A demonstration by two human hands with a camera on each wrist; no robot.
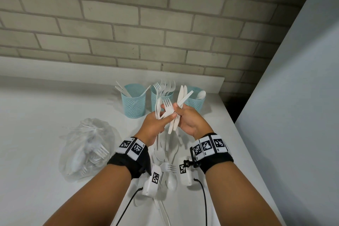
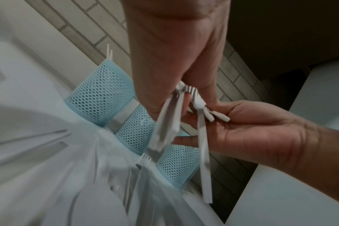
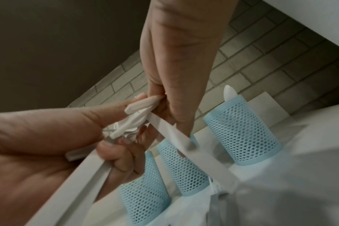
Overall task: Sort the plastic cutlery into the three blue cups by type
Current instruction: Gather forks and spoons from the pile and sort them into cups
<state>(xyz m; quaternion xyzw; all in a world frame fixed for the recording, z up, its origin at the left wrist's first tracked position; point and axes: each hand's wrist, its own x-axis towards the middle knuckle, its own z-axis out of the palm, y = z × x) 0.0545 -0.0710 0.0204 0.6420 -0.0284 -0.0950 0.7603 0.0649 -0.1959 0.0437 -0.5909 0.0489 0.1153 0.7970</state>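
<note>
Three blue mesh cups stand in a row by the wall: the left cup holds knives, the middle cup forks, the right cup a spoon. My left hand grips a bundle of white forks with other pieces edge-on. My right hand grips several white knives, blades up. Both hands meet in front of the cups. In the left wrist view the left hand and right hand touch around the cutlery. The right wrist view shows the knives.
Loose spoons and forks lie on the white table beneath my wrists. A clear plastic bag with more cutlery sits at the left. A brick wall runs behind the cups, and a white panel stands at the right.
</note>
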